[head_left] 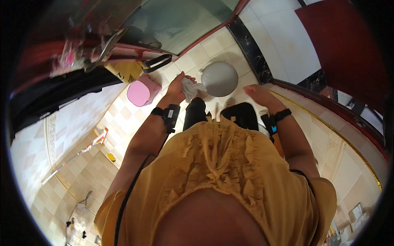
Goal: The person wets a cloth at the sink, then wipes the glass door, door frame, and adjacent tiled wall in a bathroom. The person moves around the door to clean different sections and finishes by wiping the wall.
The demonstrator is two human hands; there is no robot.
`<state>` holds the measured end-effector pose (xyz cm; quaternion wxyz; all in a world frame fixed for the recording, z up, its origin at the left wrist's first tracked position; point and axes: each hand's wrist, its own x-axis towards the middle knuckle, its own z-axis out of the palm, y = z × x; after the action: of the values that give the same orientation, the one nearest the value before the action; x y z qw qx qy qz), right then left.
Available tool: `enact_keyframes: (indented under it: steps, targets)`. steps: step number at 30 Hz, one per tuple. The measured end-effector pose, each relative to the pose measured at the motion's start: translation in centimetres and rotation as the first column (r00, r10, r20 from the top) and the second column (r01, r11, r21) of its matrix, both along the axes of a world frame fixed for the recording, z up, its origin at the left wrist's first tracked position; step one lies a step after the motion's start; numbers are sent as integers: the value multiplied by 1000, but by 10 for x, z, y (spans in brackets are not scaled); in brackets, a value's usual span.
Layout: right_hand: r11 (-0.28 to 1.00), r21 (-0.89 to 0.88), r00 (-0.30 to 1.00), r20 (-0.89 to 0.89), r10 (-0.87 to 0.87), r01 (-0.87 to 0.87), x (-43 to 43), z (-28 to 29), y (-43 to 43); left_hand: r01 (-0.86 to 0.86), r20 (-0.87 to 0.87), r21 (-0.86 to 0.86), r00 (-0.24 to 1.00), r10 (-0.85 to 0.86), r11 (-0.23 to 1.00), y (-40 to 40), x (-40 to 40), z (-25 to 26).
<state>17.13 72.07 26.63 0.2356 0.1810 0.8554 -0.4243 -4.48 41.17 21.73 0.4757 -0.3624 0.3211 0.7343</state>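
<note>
My left hand (178,86) is closed around a crumpled grey-white cloth (191,88), which hangs from the fingers towards a round grey-topped stool or bin (219,79). To the right of that round top, my right hand (258,93) holds nothing that I can see; its fingers are partly bent and foreshortened. A pink plastic bin or stool (139,93) stands on the tiles left of my left hand. A yellow bag or packet (126,71) and a black strap loop (157,63) are above it.
A red-framed glass door (184,24) stands at the top. Clear plastic wrapping (72,58) lies at the upper left. A black stone threshold (251,49) crosses the floor, beside a dark red door (344,46). A long-handled mop or squeegee (87,148) is at the left wall.
</note>
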Motion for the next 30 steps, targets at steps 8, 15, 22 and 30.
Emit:
enact_keyframes:
  steps: [8,15,22,30]
  targets:
    - [968,246,998,-44,-40,50,-39,-144,110,-1,55,-207,998,12,978,-13,-5,-44]
    - [936,237,964,124,236,-259,-101,-268,112,-153,65,-280,982,178,948,7,43,-111]
    - [802,240,837,147,528,-548,-138,-385,50,-86,188,-297,971,146,951,32,77,-219]
    - [724,-68,658,365,658,-686,-214,-482,11,-70,90,-345,990,107,936,57,46,-343]
